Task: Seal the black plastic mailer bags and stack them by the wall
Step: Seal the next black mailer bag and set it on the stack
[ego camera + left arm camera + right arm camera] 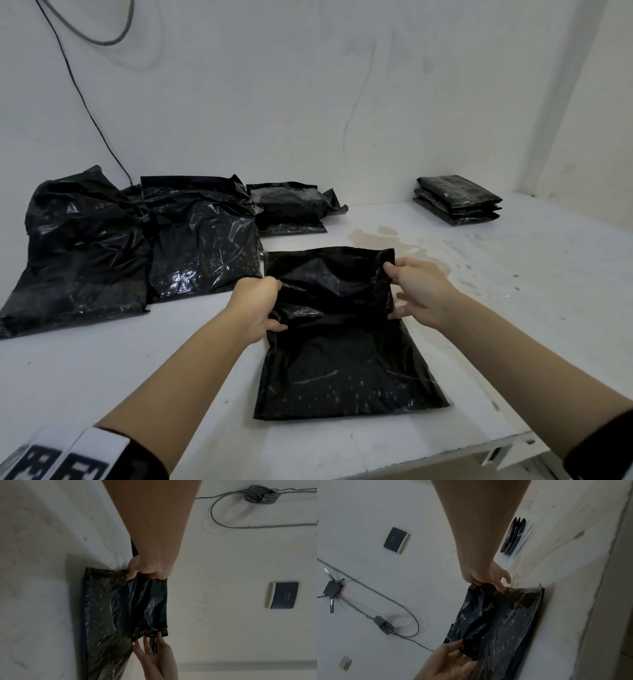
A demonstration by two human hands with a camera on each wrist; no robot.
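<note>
A black mailer bag point(342, 363) lies flat on the white table point(137, 359) in front of me, its open flap point(329, 270) lifted at the far end. My left hand point(274, 305) grips the flap's left edge with curled fingers, seen too in the left wrist view point(147, 572). My right hand point(394, 291) pinches the flap's right edge between thumb and forefinger, the other fingers loose point(488, 581). A stack of three folded black bags point(457, 200) sits by the wall at the back right.
Three bulkier black bags point(78, 246) point(202, 236) point(291, 209) lie along the wall at the left and back. A cable point(85, 109) hangs down the wall. A pale stain point(376, 236) marks the table beyond the bag. The table's front edge point(445, 455) is close.
</note>
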